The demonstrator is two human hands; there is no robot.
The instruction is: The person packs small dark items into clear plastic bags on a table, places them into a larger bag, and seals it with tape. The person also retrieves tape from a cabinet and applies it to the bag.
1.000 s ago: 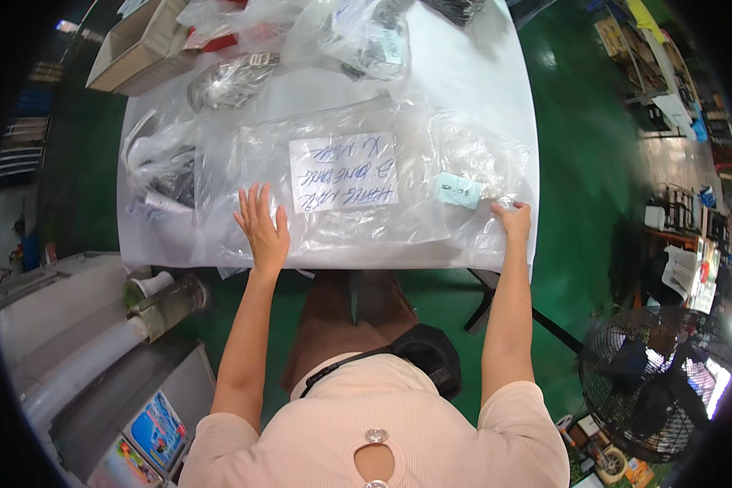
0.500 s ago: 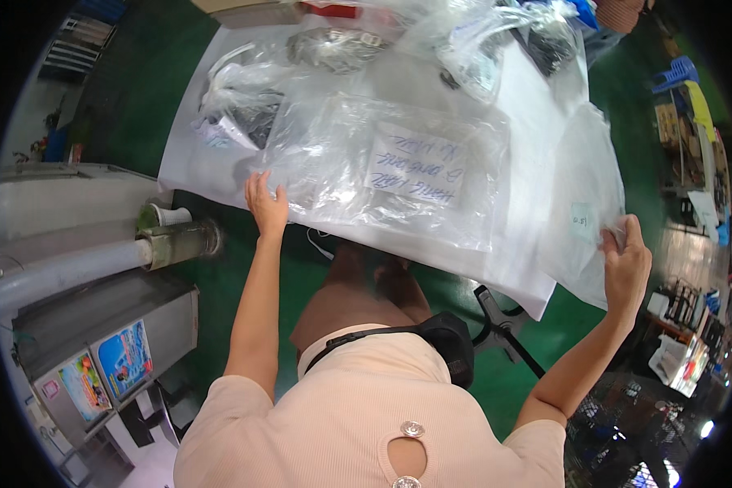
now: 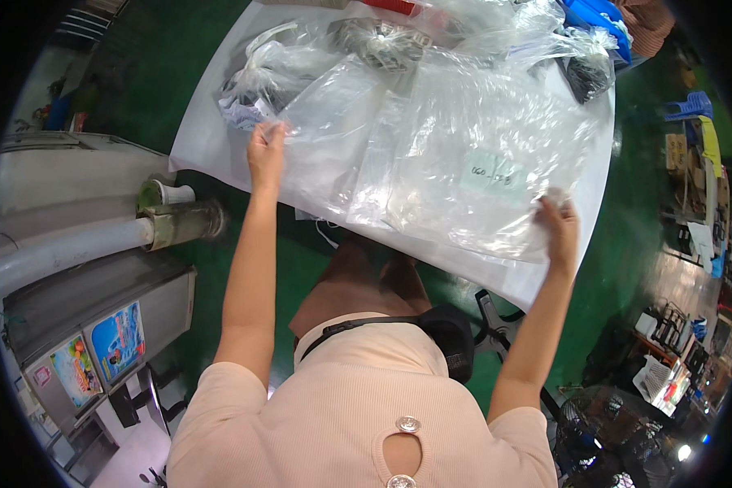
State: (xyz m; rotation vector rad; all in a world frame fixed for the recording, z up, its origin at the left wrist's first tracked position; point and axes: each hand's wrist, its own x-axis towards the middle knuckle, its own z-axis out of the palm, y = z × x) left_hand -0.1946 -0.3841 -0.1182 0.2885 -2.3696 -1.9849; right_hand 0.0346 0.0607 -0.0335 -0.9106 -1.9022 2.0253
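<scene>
A large clear plastic bag with a pale label lies spread over a white table. My right hand pinches the bag's near right corner at the table's front edge. My left hand rests with fingers closed on the edge of another clear plastic bag near the table's left front. Both bags overlap in the middle of the table.
Several clear bags with dark parts sit at the table's far side, and a blue tray at the far right. A grey machine with a roller stands to my left. A fan and cluttered shelves are on the green floor to the right.
My right hand swung the labelled bag from off the table's right side back over the table. My left hand shifted along the front edge onto the other bag.
</scene>
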